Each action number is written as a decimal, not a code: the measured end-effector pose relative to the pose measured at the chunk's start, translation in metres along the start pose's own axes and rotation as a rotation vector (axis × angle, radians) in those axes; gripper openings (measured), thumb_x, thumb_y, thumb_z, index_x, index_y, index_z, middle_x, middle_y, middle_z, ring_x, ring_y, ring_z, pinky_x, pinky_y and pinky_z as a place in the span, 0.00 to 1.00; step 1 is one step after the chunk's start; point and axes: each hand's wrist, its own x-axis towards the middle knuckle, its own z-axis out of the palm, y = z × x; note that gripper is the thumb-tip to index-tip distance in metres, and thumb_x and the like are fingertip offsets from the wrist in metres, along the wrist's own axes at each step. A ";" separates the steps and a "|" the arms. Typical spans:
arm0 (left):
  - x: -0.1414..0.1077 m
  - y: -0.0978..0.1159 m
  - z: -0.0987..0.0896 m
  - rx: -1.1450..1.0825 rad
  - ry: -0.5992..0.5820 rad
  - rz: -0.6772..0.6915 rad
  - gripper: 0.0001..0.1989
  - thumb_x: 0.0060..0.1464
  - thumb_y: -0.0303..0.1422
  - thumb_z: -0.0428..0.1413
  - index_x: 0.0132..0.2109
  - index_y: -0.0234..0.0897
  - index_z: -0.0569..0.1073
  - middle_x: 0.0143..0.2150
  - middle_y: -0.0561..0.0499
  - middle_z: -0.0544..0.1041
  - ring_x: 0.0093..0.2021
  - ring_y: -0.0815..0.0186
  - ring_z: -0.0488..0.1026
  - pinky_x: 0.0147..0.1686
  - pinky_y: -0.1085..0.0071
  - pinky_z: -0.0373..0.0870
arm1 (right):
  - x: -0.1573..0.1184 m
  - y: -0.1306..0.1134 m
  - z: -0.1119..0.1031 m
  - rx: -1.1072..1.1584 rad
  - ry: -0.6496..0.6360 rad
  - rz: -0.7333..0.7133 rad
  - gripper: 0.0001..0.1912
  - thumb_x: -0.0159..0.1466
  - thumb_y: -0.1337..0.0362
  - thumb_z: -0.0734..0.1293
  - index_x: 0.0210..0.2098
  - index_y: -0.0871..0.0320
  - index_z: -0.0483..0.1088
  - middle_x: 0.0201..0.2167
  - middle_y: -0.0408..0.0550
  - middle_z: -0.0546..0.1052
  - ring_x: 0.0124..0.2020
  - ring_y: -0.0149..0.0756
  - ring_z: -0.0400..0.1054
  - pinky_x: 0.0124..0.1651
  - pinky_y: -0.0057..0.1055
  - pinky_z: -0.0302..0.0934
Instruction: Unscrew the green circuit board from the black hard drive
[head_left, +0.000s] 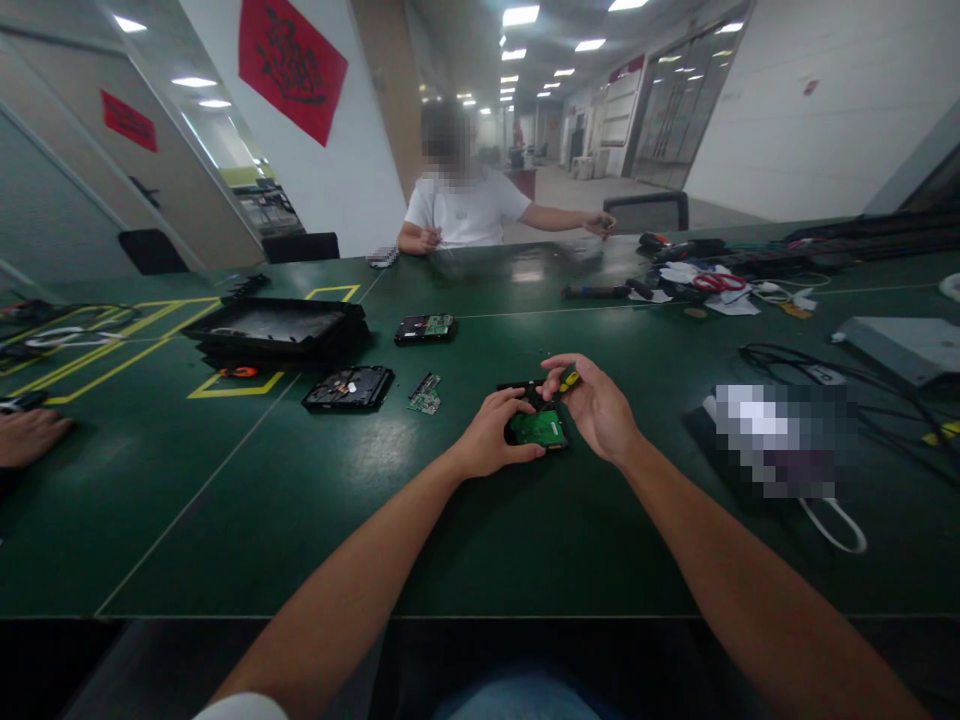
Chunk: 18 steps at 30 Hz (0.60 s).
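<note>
A hard drive point(538, 428) with a green circuit board facing up lies on the table in front of me. My left hand point(495, 430) grips it from the left, thumb along the near edge and fingers over the far side. Above its far right corner is my right hand point(596, 405), fingers curled around a small yellow and black screwdriver point(571, 381). The screwdriver's tip is hard to make out against the dark drive. A loose circuit board point(427, 394) rests left of my hands, beside an opened hard drive point(349, 387). Another hard drive point(424, 328) lies farther back.
Stacked black trays point(281, 330) stand at the left, with an orange-handled tool point(238, 372) before them. Cables point(795, 360) and a grey metal box point(900, 347) occupy the right. A person point(469, 210) sits across the green table point(300, 540); another person's hand point(34, 437) shows far left.
</note>
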 end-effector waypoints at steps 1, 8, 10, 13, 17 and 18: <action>0.000 0.000 0.000 0.002 0.000 -0.002 0.33 0.48 0.44 0.73 0.60 0.43 0.74 0.71 0.39 0.65 0.74 0.46 0.58 0.71 0.44 0.57 | 0.000 0.000 0.000 -0.006 0.003 0.006 0.20 0.72 0.48 0.60 0.45 0.53 0.78 0.32 0.46 0.74 0.36 0.40 0.69 0.49 0.41 0.66; 0.000 -0.001 0.000 0.009 -0.005 -0.006 0.33 0.49 0.45 0.72 0.60 0.43 0.74 0.72 0.39 0.65 0.73 0.46 0.59 0.71 0.44 0.58 | -0.001 0.000 -0.003 -0.017 0.000 -0.005 0.13 0.70 0.53 0.66 0.40 0.54 0.78 0.37 0.47 0.77 0.42 0.39 0.72 0.51 0.37 0.64; 0.000 -0.002 0.000 0.008 -0.002 -0.001 0.33 0.49 0.46 0.72 0.60 0.43 0.74 0.71 0.38 0.65 0.74 0.46 0.58 0.71 0.45 0.58 | -0.002 0.000 -0.002 -0.009 -0.006 -0.002 0.09 0.69 0.56 0.69 0.40 0.54 0.77 0.37 0.46 0.78 0.43 0.39 0.73 0.51 0.37 0.64; 0.000 -0.004 0.002 0.008 0.006 0.003 0.33 0.49 0.45 0.72 0.60 0.42 0.74 0.71 0.38 0.66 0.74 0.46 0.58 0.71 0.46 0.57 | -0.004 -0.001 0.001 0.032 -0.017 0.031 0.07 0.67 0.57 0.71 0.39 0.53 0.74 0.37 0.45 0.79 0.42 0.39 0.74 0.53 0.39 0.65; 0.000 -0.006 0.003 0.007 0.007 0.002 0.33 0.49 0.45 0.72 0.59 0.43 0.74 0.71 0.39 0.66 0.74 0.47 0.58 0.72 0.46 0.57 | -0.003 -0.002 0.003 0.067 -0.035 0.022 0.07 0.69 0.56 0.68 0.42 0.51 0.74 0.33 0.43 0.78 0.38 0.38 0.73 0.50 0.38 0.65; 0.000 -0.006 0.003 0.007 0.005 0.002 0.33 0.49 0.45 0.72 0.60 0.43 0.74 0.71 0.39 0.65 0.74 0.47 0.58 0.72 0.46 0.57 | -0.003 -0.001 0.003 0.058 -0.033 0.006 0.09 0.70 0.55 0.67 0.44 0.51 0.76 0.33 0.43 0.77 0.37 0.38 0.72 0.49 0.37 0.64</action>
